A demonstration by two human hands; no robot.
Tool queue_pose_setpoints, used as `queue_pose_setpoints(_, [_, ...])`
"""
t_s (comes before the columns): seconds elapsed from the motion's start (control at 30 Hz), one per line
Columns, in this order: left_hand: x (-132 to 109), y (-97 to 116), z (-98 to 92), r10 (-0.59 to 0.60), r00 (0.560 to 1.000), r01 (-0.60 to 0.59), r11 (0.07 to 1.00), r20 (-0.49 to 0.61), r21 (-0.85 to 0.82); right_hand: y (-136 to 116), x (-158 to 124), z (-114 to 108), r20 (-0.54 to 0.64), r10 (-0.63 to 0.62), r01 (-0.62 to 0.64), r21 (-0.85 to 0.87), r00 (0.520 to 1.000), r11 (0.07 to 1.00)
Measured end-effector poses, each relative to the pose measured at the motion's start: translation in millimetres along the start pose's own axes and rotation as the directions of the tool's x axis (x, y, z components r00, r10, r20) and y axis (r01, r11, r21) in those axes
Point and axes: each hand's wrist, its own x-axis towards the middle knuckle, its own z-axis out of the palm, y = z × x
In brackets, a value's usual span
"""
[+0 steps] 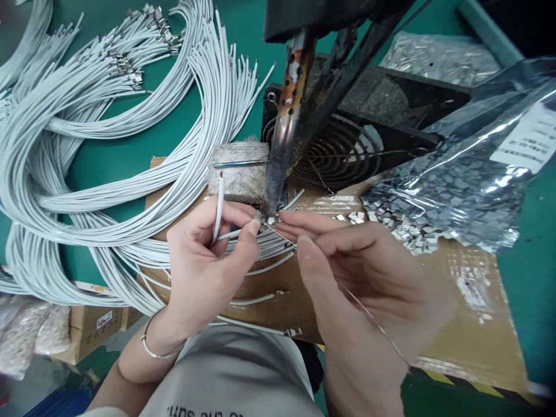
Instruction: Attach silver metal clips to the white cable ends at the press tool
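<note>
My left hand point(208, 266) pinches a white cable point(220, 202) between thumb and forefinger, near one end. The cable's other end loops up through the fingers and shows a dark red core. A thin strand of solder wire point(376, 318) runs through my right hand point(365, 278), gripped between thumb and fingers, its tip reaching the left fingertips. Right there, the dark tip of a soldering iron point(280, 168) points down at a small silvery connector point(271, 220). Whether the iron touches the connector, I cannot tell. The fingertips partly hide the joint.
Thick bundles of white cables point(174, 191) cover the left side. Behind the iron stands a black fan point(343, 150), beside a wrapped block point(238, 179). Loose metal connectors point(412, 231) spill from a plastic bag point(486, 156) at right. Cardboard point(460, 324) lies under the hands.
</note>
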Motion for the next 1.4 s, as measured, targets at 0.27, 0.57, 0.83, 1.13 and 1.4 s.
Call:
queue_pose_setpoints(0.27, [-1,2,0.9,0.004,1.0,-0.004,1.0,0.01,-0.01,3,2,-4,0.041,-0.02,0.02,0.006,0.999,1.0])
queue_pose_setpoints(0.57, [-1,-1,-1.1,-0.005,1.0,0.005,1.0,0.014,-0.005,2,1,-3,0.059,-0.035,0.034,0.021,0.998,0.999])
queue_pose_setpoints(0.83, [-1,-1,-2.5,-0.01,1.0,0.01,1.0,0.017,0.014,-4,0,3,-0.024,-0.001,0.0,-0.023,1.0,1.0])
queue_pose_setpoints(1.13, [-1,-2,-3.6,0.011,1.0,-0.011,1.0,0.027,-0.005,-3,1,4,-0.018,0.006,-0.006,-0.003,1.0,1.0])
queue_pose_setpoints(1.4, [-1,-2,-1.8,0.004,1.0,-0.004,1.0,0.022,-0.002,-3,0,2,-0.027,-0.013,0.012,-0.015,1.0,1.0])
